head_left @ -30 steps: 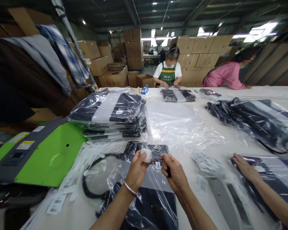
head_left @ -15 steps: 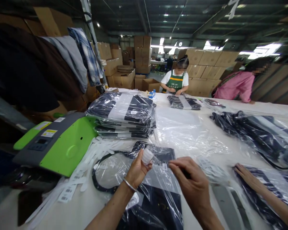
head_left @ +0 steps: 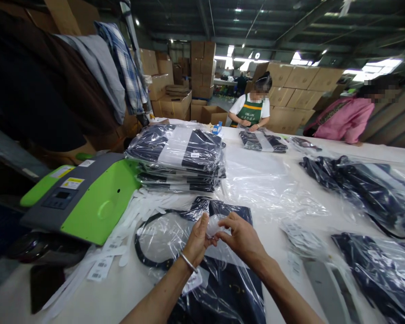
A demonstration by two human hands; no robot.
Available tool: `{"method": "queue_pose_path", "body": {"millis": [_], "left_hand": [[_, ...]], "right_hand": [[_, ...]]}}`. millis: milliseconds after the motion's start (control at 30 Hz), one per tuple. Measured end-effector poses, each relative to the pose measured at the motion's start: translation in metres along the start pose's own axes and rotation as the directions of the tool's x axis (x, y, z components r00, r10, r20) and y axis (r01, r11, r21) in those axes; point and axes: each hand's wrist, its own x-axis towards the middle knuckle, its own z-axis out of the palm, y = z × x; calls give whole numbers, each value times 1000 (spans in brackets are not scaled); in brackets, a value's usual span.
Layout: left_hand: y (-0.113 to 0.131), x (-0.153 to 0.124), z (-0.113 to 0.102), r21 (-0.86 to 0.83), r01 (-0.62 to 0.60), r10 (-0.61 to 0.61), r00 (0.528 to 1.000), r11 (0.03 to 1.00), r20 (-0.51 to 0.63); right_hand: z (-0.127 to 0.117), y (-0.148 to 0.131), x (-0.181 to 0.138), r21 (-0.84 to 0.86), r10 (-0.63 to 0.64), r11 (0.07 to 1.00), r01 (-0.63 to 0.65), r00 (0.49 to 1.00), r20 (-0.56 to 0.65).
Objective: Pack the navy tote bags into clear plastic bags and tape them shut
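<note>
My left hand (head_left: 197, 240), with a metal bangle on its wrist, and my right hand (head_left: 241, 237) meet over a dark garment in a clear plastic bag (head_left: 219, 283) lying on the white table (head_left: 121, 292). Both pinch a small white piece (head_left: 213, 225) at the bag's upper edge; I cannot make out what it is. A black strap (head_left: 148, 258) loops inside the plastic to the left of my hands.
A stack of bagged dark garments (head_left: 178, 157) lies behind my hands, a green and grey machine (head_left: 84, 198) at the left, and white barcode tags (head_left: 103, 267) beside it. More bagged garments (head_left: 367, 189) lie right. Two people work at the far side, among cardboard boxes (head_left: 290, 85).
My right hand came back to the left hand and now pinches the small white piece with it. The other person's hand at the lower right has left the view.
</note>
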Motion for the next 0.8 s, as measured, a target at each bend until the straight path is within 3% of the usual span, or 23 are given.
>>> {"method": "queue_pose_path", "body": {"millis": [133,267,433,500,567,633,733,800], "left_hand": [[-5,4,-7,62,-3,2,1000,998,13],[-9,12,-21,144,62,-82,987,988,136],[-3,14,-42,258,217,-291,909,941,298],[-2,13,-48,349,162,-252,940,923,231],[-1,15,-56,430,56,-97,993,901,74],[0,21,-73,468,-13,53,996,884,-71],[11,38,-117,484,-45,193,946,874,-260],[27,53,-156,520,-50,295,867,853,-402]], "right_hand": [[6,5,6,122,-3,993,-8,996,86],[18,21,3,218,22,974,-58,986,164],[37,34,-1,273,21,957,-93,967,255],[44,31,-3,297,49,946,-130,962,268],[48,26,-5,298,72,944,-144,968,240],[51,23,-9,313,89,938,-148,977,196],[52,33,-15,394,103,899,-189,968,230],[54,49,-20,418,105,878,-234,946,308]]}}
